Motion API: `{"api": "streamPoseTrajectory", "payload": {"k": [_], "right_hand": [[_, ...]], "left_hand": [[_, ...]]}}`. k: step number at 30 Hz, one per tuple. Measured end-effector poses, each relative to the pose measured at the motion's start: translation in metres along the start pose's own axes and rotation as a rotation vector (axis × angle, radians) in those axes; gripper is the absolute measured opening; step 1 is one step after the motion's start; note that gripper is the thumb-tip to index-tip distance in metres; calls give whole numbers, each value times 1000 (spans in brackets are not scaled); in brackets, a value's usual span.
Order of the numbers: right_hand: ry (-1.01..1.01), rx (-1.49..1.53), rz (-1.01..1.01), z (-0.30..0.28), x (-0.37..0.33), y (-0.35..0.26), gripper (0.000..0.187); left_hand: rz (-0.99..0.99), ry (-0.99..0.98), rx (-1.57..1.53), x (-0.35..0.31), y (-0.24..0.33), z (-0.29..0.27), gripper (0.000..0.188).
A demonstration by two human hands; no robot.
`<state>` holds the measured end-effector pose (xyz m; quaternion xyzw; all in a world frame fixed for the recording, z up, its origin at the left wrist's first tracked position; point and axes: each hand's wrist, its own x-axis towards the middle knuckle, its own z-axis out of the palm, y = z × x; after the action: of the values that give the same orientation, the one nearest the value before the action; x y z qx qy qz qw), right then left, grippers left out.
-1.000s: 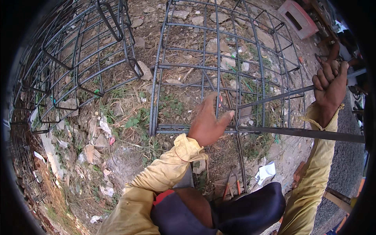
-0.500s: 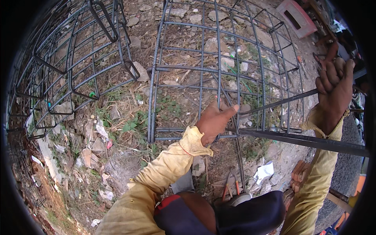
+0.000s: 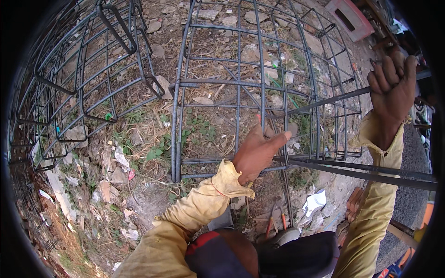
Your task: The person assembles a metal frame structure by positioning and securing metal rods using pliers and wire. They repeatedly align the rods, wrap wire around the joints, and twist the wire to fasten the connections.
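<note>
My left hand [image 3: 258,153], in a yellow sleeve, is at the near side of a steel rebar cage [image 3: 227,84]. Its fingers curl behind an upright bar and are partly hidden; the thumb lies across another bar. To the right, my raised right hand [image 3: 394,90] has its fingers wrapped round a dark steel bar [image 3: 331,99], which slopes down to the left and reaches into the cage near my left hand. Below it, two long dark bars [image 3: 366,173] run from the cage's near edge toward the right, under my right forearm.
A second rebar cage [image 3: 81,95] stands at the left. Pincers with orange handles [image 3: 270,227] lie on the ground near me, by a crumpled white paper [image 3: 316,202] and stacked bricks [image 3: 353,204]. A faded red box [image 3: 350,19] is at the far right. Rubble and weeds cover the ground.
The cage's near edge has shifted slightly toward me, and my left hand with it. My right hand has moved a little left. The long bars at the right now show apart.
</note>
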<state>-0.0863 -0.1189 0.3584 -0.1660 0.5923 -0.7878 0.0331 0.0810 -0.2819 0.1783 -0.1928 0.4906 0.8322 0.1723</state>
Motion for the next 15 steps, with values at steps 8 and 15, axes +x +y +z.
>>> {"api": "streamPoseTrajectory", "payload": {"k": [8, 15], "right_hand": [[-291, 144, 71, -6, 17, 25, 44], [-374, 184, 91, 1, 8, 26, 45]], "left_hand": [[-9, 27, -120, -4, -5, -1, 35], [-63, 35, -5, 2, -18, -13, 40]]}}
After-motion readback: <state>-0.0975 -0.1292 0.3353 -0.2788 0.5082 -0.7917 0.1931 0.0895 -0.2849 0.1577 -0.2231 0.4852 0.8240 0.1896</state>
